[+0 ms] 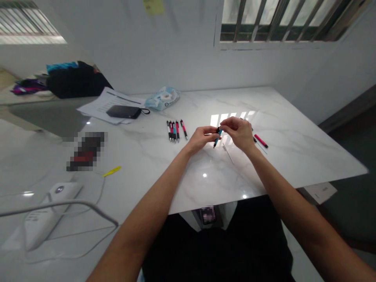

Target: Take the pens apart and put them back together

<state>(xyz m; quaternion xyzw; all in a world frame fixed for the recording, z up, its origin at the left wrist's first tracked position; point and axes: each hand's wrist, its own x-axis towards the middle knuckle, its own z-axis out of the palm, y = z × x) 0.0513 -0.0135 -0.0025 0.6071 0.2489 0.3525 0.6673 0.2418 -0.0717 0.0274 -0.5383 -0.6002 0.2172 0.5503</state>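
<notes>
Pinched almost shut on a slim retractable pen (217,137) of glossy teal plastic with a black end: the fingers (212,130) of the left hand (201,139) from one side, the fingers (227,123) of the right hand (239,133) from the other. Pen tilted, its lower tip angled toward the bench (296,156), held up between the two hands. Just below, a thin transparent strip (228,152) lying flat on polished white marble with faint grey veining. Just beside the right hand, a pink-and-black pen (261,141), tapered and lying aslant. Left of the hands, five more pens (175,130) in a tight, near-parallel row, barrels in black, red and teal. Farther off, near the bench's back edge, a matte black rectangular pouch (123,112) with a cord loop, resting on sheets of printed paper (100,103), and a crinkled translucent plastic packet (162,98). Toward the left, a small yellow plastic pick (111,171), a pixelated object (86,150) too blurred to read, and a rounded white plastic device (49,215) trailing a thin cable (102,192). Beyond the bench, a heap of dark fabric (76,80) with teal and purple patches, and a barred window (279,19) set in a white wall (147,51).
</notes>
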